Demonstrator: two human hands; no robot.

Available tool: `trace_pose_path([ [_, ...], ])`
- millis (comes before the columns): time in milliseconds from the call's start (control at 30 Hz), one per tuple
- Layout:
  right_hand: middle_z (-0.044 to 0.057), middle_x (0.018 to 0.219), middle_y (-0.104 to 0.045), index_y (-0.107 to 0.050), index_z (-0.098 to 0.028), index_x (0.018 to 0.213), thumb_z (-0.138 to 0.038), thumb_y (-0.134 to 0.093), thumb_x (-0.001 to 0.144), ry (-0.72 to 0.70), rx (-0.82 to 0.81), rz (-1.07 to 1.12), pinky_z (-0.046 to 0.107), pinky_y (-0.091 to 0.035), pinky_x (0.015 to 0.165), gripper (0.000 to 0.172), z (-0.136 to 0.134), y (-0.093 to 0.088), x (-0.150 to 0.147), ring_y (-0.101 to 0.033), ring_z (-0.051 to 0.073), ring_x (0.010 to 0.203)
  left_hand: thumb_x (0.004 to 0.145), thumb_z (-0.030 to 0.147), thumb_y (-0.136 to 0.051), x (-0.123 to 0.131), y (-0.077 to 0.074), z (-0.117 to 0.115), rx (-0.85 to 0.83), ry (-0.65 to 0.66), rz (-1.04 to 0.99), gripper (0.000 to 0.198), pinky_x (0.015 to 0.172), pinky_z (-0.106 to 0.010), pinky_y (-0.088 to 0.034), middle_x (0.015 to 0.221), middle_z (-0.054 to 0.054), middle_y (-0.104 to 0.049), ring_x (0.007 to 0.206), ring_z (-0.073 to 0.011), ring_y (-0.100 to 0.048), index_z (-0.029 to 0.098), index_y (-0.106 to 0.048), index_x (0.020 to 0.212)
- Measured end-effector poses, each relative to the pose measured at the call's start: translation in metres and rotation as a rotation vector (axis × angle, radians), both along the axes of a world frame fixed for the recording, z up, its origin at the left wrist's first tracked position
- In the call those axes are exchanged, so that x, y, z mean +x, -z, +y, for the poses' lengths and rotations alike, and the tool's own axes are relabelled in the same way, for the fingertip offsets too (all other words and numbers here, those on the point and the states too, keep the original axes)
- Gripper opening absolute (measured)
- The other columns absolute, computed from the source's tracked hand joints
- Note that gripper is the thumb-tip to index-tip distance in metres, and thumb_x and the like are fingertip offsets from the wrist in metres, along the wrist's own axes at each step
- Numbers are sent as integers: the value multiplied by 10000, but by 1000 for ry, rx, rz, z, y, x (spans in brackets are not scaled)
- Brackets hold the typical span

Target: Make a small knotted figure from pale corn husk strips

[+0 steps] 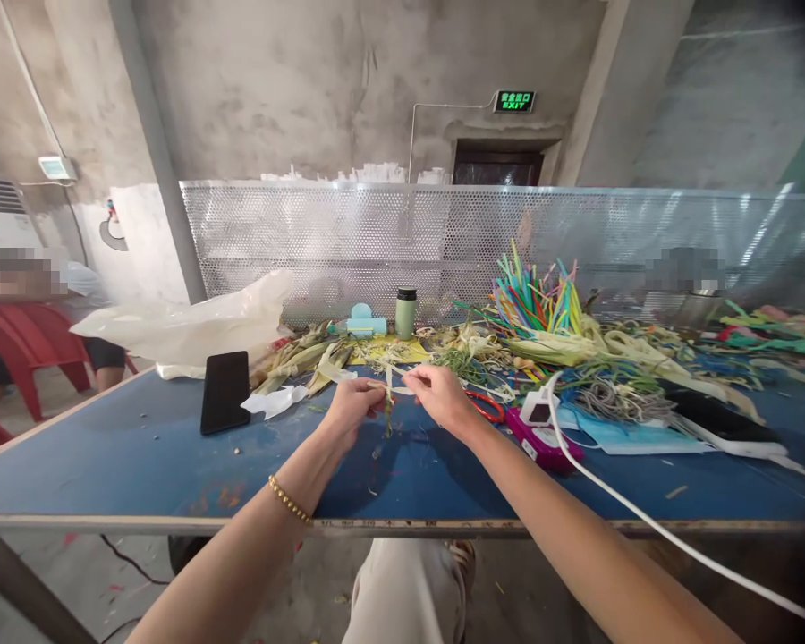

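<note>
Close together over the middle of the blue table [140,474], both my hands pinch thin plant material. My left hand [355,407] is closed on a thin green stem [388,419] that hangs down from its fingertips. A pale strip, apparently corn husk [398,388], crosses near the stem's top, and its right end is pinched in my right hand [441,394]. Whether the strip is wrapped round the stem or only lies against it, I cannot tell. Red-handled scissors [487,407] lie just right of my right hand, partly hidden.
A black phone [224,394] and white scraps [275,402] lie left. Husks, a green bottle [406,313] and coloured pipe cleaners [537,300] stand behind. To the right are a purple box [543,444], a white cable [617,492] and another phone [721,416]. A person sits far left.
</note>
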State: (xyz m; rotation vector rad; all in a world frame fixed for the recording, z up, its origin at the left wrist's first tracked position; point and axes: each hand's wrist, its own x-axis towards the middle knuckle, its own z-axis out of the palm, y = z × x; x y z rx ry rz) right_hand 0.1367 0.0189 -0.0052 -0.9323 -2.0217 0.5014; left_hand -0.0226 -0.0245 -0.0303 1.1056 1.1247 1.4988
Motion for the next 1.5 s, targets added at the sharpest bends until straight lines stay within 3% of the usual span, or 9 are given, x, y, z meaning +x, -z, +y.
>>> trace_pose_path([
  [67,36,750,-622,-668,-164,757,-196,-558,842,17,265,-35,267,-428,668,142,3,-6,1,-559,146,667,562,213,-692,-1,-8,1,-17,-49,-39,158,475,-213,-344,647,-73,-688,525,-127,-595,116,-648,680],
  [167,61,938,-610,-679,-190,930,-127,-601,820,-82,476,-96,284,-451,774,149,8,-13,-2,-584,169,830,563,155,-678,1,-25,4,-4,-125,-56,87,455,-209,-341,599,-47,-659,491,-116,-582,119,-624,620],
  [267,63,951,-605,-671,-196,979,-85,-618,811,-148,552,-140,292,-446,813,208,16,-17,-8,-585,186,907,576,104,-666,6,-41,10,10,-119,-83,71,440,-210,-338,529,-13,-612,463,-116,-579,126,-598,580],
  [400,36,818,-611,-659,-187,820,-140,-623,847,-90,584,-119,275,-422,731,65,28,-17,-13,-577,163,775,592,70,-665,9,-49,21,-13,-56,-101,74,428,-222,-341,554,-29,-633,465,-141,-603,117,-608,598],
  [567,37,819,-622,-609,-179,789,-124,-618,836,-20,669,-132,286,-393,751,72,40,-14,-15,-562,172,779,612,31,-676,1,-47,35,-96,94,-191,129,446,-227,-387,505,-22,-588,468,-145,-600,118,-581,600],
  [733,37,802,-622,-563,-180,778,-97,-572,832,-87,661,-86,276,-406,759,100,55,-19,-26,-570,173,799,692,26,-638,-13,-45,56,-153,195,-289,100,607,-281,-532,530,-54,-605,490,-120,-587,92,-610,622],
  [1033,73,942,-638,-609,-184,892,-202,-629,823,19,663,-36,325,-401,819,75,53,-3,-31,-573,223,947,679,5,-656,-13,-25,64,10,128,-388,78,582,-247,-512,597,-40,-662,506,-115,-607,81,-655,696],
  [1300,44,815,-623,-621,-200,757,-200,-601,860,92,632,-47,315,-395,786,104,53,1,-21,-567,198,846,696,74,-680,-7,-17,60,34,138,-312,25,558,-246,-511,658,-105,-693,603,-173,-676,70,-656,701],
  [1500,49,791,-607,-580,-191,722,-147,-566,845,145,667,-132,319,-362,773,131,48,3,-26,-548,201,831,632,73,-685,2,-10,63,94,2,-231,55,478,-225,-459,555,-38,-642,489,-130,-603,93,-634,621],
])
